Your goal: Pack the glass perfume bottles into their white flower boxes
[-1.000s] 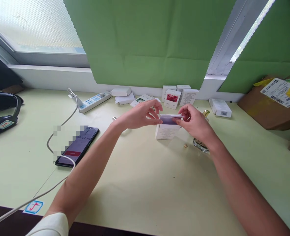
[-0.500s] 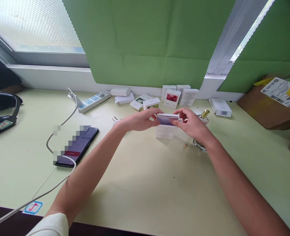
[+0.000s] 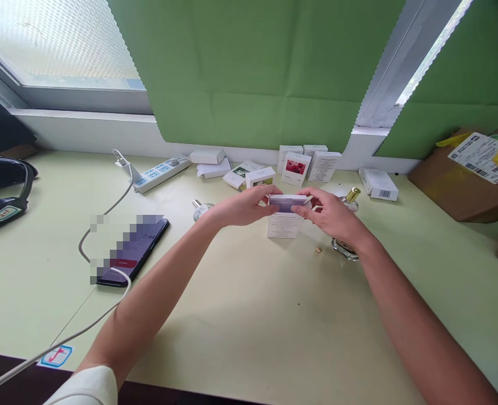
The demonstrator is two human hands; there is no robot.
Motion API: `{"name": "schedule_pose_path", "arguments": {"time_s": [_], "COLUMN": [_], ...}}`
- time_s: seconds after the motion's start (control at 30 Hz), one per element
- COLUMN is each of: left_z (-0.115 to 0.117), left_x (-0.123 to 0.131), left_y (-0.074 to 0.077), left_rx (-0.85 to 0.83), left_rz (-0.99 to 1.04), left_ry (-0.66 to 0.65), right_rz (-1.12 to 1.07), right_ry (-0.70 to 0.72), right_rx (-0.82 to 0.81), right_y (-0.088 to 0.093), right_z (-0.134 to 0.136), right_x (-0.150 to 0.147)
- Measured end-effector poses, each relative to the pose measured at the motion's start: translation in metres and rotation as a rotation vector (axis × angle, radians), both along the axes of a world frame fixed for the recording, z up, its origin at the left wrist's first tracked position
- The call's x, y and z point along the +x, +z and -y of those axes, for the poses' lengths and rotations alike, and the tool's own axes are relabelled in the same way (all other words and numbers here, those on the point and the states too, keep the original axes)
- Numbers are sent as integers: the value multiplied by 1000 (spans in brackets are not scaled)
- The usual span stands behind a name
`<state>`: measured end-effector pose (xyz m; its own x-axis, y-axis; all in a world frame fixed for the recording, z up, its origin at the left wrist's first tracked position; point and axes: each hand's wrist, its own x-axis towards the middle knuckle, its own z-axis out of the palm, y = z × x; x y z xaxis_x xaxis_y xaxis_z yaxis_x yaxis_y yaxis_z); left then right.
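Small white box point(image 3: 283, 225), upright on desk point(image 3: 240, 315); top flap pinched between left hand point(image 3: 243, 206) and right hand point(image 3: 331, 215), both grips narrow.

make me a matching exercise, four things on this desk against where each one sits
Things
1. smartphone
2. power strip
3. small white carton
4. cardboard parcel

Places
A. far right edge of the desk
B. held between the left hand and right hand
C. back of the desk, left side
D. left of the left forearm

Pairs: 1-D, 2-C, 3-B, 4-A
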<state>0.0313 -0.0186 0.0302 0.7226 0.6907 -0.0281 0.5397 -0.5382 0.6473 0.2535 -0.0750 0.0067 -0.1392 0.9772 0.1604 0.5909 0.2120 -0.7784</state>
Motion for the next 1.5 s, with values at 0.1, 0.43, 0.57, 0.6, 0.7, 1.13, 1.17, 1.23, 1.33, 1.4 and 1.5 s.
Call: {"name": "schedule_pose_path", "arguments": {"time_s": [0.1,0.43,0.57,0.6,0.7,1.13,1.17,1.23,1.33,1.4,1.5], "left_z": [1,8,7,7,6,25,28,31,26,21,14], "left_x": [0,2,3,3,2,8,10,14,16,15,11], "left_y": [1,4,5,5,3,15,16,13,4,0,0], "left_rx": [3,-69,-58,-57,-77,468,518,583,632,627,581], "left_rz": [8,28,33,32,21,103,66,-39,-142,-139,-103], "left_ry": [-4,3,-15,-20,-27,50,-17,-156,-219,-209,-201], "right_rz": [-23,-190,-163,-151,-139,-226,-192,-71,123,198,203], "right_ry": [31,39,17,11,20,76,102,154,182,175,155], "right_rx": [-83,-240,-265,-270,-278,-320,-340,-388,-377,-296,-199], "right_y": [-1,-5,-5,-4,-1,12,12,8,-2,-10,-19], "right_z": [0,-2,-2,-1,1,4,5,5,5,2,-2], "right_x": [2,2,0,-1,-2,18,19,21,17,11,1]}}
